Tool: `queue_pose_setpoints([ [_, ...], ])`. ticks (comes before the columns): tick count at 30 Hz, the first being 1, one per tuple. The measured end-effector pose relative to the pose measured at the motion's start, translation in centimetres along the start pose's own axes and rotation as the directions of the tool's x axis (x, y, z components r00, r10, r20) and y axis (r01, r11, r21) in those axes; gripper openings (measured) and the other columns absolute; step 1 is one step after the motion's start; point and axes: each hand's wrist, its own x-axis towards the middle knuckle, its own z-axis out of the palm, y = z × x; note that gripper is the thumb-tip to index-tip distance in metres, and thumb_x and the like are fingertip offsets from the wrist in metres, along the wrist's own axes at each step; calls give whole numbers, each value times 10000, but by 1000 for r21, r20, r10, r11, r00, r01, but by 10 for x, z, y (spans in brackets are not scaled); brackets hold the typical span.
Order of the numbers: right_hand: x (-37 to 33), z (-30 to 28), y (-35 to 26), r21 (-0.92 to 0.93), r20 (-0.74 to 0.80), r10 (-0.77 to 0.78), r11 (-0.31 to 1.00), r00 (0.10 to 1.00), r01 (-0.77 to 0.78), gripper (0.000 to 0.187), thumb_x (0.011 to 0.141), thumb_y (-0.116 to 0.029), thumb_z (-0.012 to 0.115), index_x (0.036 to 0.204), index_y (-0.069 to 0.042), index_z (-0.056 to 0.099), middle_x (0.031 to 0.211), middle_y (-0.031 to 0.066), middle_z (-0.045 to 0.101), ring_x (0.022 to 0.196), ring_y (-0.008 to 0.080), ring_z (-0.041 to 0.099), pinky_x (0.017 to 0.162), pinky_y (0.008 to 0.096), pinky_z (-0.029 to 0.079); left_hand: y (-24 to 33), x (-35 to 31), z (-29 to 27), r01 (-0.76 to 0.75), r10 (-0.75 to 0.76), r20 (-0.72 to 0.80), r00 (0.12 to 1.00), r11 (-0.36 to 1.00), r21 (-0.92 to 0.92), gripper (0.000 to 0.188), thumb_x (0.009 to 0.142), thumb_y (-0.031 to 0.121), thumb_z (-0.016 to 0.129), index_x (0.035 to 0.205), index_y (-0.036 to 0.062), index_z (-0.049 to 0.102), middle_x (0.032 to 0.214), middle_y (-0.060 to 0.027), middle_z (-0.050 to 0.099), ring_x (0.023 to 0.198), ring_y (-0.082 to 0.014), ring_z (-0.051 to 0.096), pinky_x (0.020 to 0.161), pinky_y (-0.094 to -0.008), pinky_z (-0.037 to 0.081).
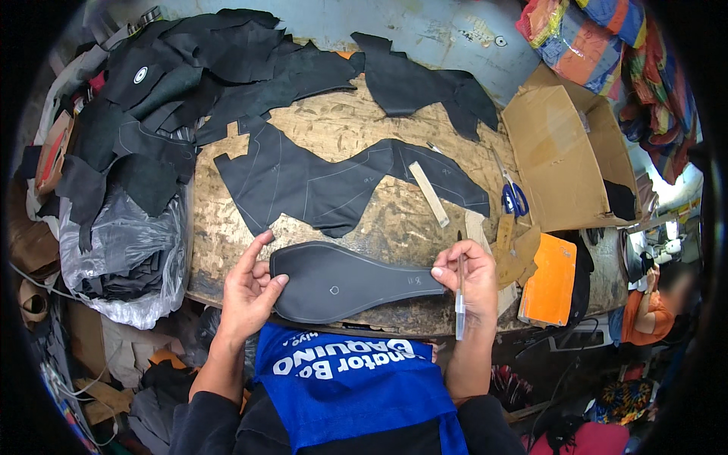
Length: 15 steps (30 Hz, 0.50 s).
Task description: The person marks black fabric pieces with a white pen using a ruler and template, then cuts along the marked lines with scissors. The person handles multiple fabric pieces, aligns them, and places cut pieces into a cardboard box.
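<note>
A black bottle-shaped leather piece [341, 280] with a small drawn circle and a pale mark lies across both my hands at the table's near edge. My left hand [250, 292] grips its wide end, thumb on top, with the index finger stretched out. At the narrow end, my right hand [472, 277] pinches the piece between thumb and finger. A slim pen [460, 322] is also in my right hand, standing lengthwise across the fingers. Just beyond lies a larger wavy black leather sheet [334, 186] with pale drawn lines, a light strip [429, 195] resting on it.
Black leather scraps [205, 57] heap at the far left, above a clear plastic bag [129, 258]. To the right are blue-handled scissors [514, 199], a cardboard box [557, 159], brown pattern pieces [516, 246] and an orange packet [550, 280]. A person in orange [648, 318] sits farther right.
</note>
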Motion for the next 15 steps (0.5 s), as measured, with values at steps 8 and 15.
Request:
queue_pose_setpoints([
  [8, 27, -15, 41, -575, -262, -143, 817, 955, -36, 173, 764, 3, 700, 863, -3, 559, 781, 27, 593, 679, 87, 570, 583, 239, 469, -28, 5, -7, 33, -20, -38, 999, 922, 385, 674, 748, -97, 649, 1365, 52, 424, 862, -55, 638, 760, -68, 597, 637, -177, 468],
  [15, 49, -21, 65, -887, -294, -498, 461, 816, -38, 230, 737, -106, 740, 914, -12, 627, 855, 160, 630, 859, 309, 560, 746, 383, 456, -47, 0, -5, -113, 166, -114, 980, 922, 370, 541, 745, -45, 686, 1258, 41, 535, 942, -82, 657, 793, -84, 606, 634, -198, 489],
])
